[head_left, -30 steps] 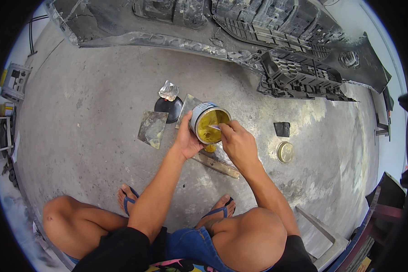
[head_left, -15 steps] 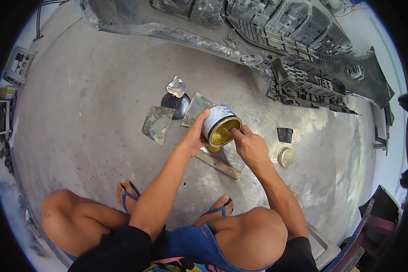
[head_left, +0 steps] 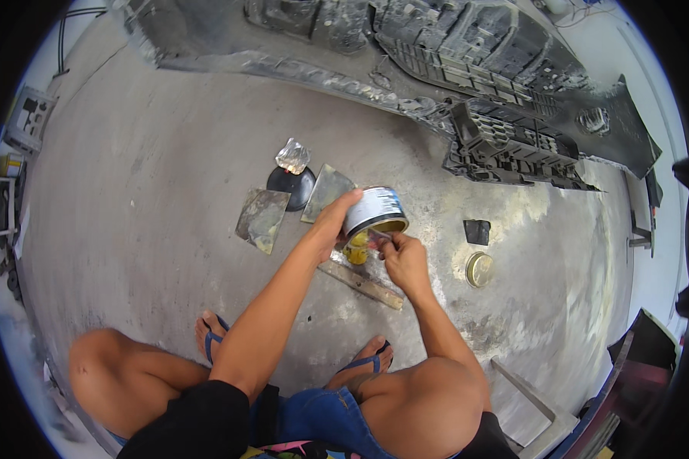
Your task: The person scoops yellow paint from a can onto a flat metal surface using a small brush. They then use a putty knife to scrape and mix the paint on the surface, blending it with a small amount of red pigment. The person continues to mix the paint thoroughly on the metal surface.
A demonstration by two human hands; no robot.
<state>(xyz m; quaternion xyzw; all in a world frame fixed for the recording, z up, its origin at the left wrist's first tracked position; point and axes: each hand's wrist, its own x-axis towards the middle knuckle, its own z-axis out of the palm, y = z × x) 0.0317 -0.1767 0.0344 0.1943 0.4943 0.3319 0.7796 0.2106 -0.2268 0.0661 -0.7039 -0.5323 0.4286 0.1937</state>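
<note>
My left hand (head_left: 334,224) is wrapped around the side of a white tin can (head_left: 375,208) with a dark band near its rim. The can is tipped so its mouth points down toward me. At that mouth, the closed fingers of my right hand (head_left: 406,262) pinch a small flat scraper (head_left: 377,240), mostly hidden by the fingers. Yellow putty (head_left: 356,250) shows just below the can's rim; whether it still joins the can I cannot tell. Beneath is a flat plate with a wooden strip (head_left: 364,284) along its near edge.
Left of the can lie two flat square plates (head_left: 262,219), a round black lid (head_left: 292,186) and a crumpled foil piece (head_left: 293,156). A round yellowish lid (head_left: 479,270) and a black square (head_left: 477,232) lie to the right. Large dark bumper parts (head_left: 513,138) span the far side.
The can has tipped further, mouth now facing more downward. My right hand has drawn down from inside the can to its rim, bringing the scraper partly into sight.
</note>
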